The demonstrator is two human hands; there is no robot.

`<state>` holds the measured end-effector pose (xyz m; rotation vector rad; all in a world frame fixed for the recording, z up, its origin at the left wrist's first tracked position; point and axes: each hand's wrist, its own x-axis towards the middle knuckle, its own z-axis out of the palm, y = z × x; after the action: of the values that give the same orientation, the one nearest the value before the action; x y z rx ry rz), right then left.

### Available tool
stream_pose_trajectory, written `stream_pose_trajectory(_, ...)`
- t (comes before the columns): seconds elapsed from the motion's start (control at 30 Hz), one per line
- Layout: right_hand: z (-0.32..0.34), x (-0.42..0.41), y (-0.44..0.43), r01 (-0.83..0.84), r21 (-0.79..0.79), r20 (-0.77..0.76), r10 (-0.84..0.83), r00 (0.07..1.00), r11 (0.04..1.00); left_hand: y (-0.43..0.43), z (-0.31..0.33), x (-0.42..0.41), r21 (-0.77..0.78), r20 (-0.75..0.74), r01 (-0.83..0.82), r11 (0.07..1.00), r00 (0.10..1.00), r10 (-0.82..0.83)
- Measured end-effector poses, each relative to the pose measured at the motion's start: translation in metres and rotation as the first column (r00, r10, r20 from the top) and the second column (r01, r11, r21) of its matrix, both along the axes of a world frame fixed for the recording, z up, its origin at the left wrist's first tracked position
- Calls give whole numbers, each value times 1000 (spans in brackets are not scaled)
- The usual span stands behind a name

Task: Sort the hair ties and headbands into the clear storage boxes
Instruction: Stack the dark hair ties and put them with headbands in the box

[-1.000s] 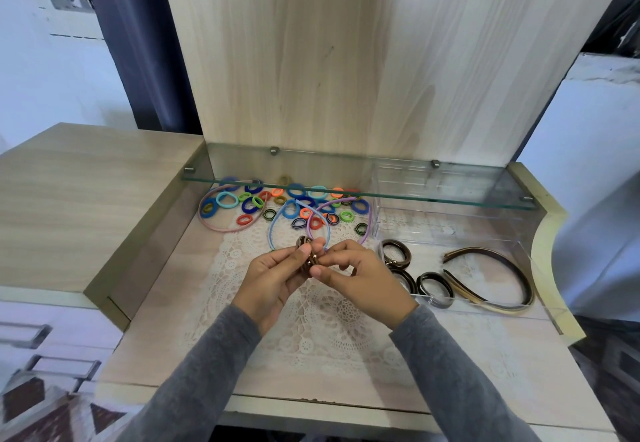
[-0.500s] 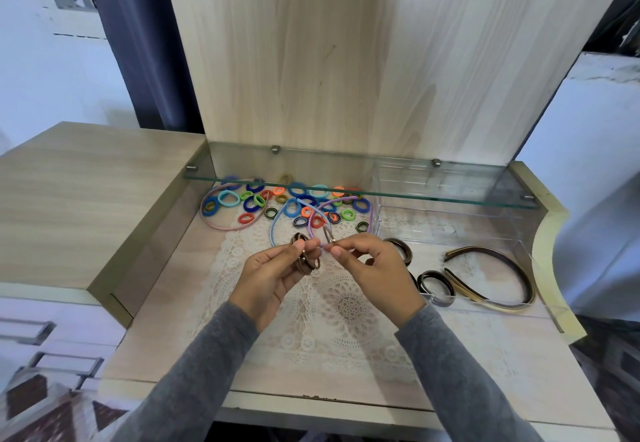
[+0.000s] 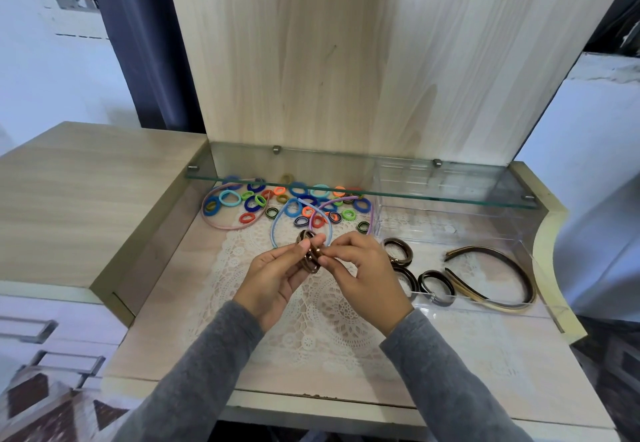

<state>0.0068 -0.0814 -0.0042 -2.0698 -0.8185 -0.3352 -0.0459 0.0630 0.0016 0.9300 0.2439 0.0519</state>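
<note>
Seen from the head camera, the two hands meet above the white lace mat (image 3: 311,324). The left hand (image 3: 273,280) holds a small bundle of brown hair ties (image 3: 309,255) between the thumb and curled fingers. The right hand (image 3: 367,279) pinches the same bundle at its little gold beads with narrow fingertips. The bundle is lifted off the mat, just in front of the blue headband (image 3: 277,230). Behind it, many coloured hair ties (image 3: 298,199) lie under the glass shelf (image 3: 415,196). At the right, the clear storage box (image 3: 542,286) contains dark hair ties (image 3: 435,287) and brown headbands (image 3: 502,277).
</note>
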Motion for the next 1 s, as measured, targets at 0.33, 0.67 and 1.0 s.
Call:
stream_pose_trajectory(0.33, 3, -1, 1, -63, 58, -236, 76, 969, 996, -1, 0, 1, 3, 8, 31, 1000, 999, -31)
stream_pose_trajectory(0.67, 6, -3, 2, -88, 56, -358, 102, 928, 995, -5, 5, 6, 39, 10, 51, 998, 999, -52)
stream_pose_trajectory(1.0, 12, 15, -25, -15, 8, -259, 17, 966, 1000, -23, 12, 25, 40, 21, 145, 989, 989, -146)
